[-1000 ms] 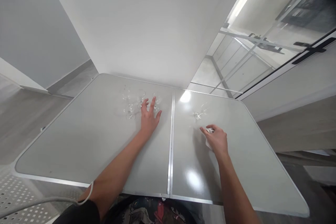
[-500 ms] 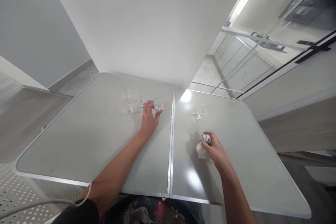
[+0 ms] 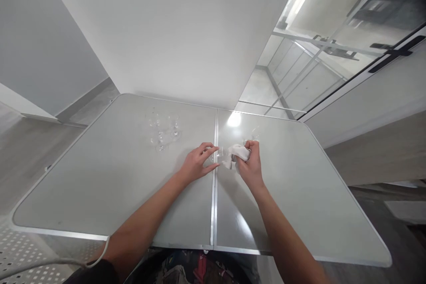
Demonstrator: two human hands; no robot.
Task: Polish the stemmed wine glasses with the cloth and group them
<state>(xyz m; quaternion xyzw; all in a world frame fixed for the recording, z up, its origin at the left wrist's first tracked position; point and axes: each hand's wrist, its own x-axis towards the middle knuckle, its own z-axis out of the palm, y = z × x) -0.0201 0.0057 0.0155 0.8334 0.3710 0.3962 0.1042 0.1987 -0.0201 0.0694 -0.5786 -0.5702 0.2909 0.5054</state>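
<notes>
My left hand (image 3: 197, 165) grips a small clear stemmed glass (image 3: 220, 156) above the table's middle seam. My right hand (image 3: 250, 165) is closed on a white cloth (image 3: 235, 154) and presses it against that glass. Both hands meet just right of the seam. A group of three clear stemmed glasses (image 3: 163, 129) stands on the left half of the grey table (image 3: 100, 177). One more clear glass (image 3: 255, 133) stands just beyond my right hand, partly hidden by it.
The table is a grey folding one with a metal seam (image 3: 214, 204) down the middle and rounded metal edges. A white wall rises behind it. Glass partitions (image 3: 316, 53) stand at the back right. A white cable (image 3: 49, 259) runs by my left arm.
My left hand lifted one glass from the group and carried it right to the seam. My right hand picked up the cloth and brought it up to the glass.
</notes>
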